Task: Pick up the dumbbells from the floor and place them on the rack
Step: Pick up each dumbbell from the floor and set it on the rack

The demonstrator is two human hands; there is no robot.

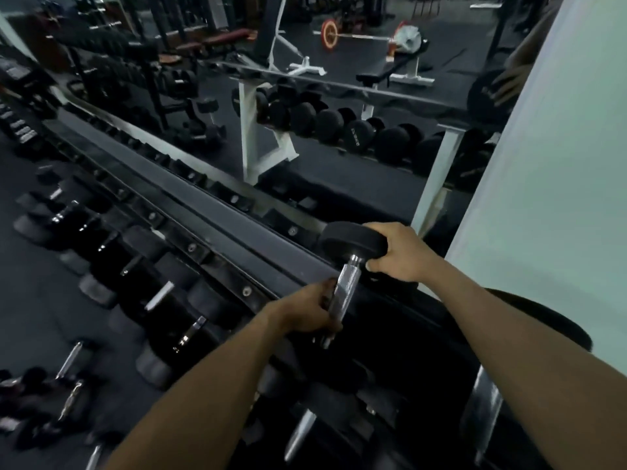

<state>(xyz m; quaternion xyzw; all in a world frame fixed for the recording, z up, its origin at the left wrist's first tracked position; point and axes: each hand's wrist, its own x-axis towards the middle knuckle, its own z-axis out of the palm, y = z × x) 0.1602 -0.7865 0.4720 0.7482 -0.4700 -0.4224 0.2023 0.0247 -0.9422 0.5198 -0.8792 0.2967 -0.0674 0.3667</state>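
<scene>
The left hand (310,308) wraps the dumbbell (346,269) handle while the right hand (398,252) cups its far head at one o'clock, steadying it over the rack (217,212) top tier, presumably for seating.

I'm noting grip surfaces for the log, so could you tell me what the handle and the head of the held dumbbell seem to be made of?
Dumbbell handle: bright, shiny metal, probably chromed steel; fine texture suggests knurling. Dumbbell head: matte black with no glare, likely rubber-coated, though painted metal can't be excluded.
</scene>
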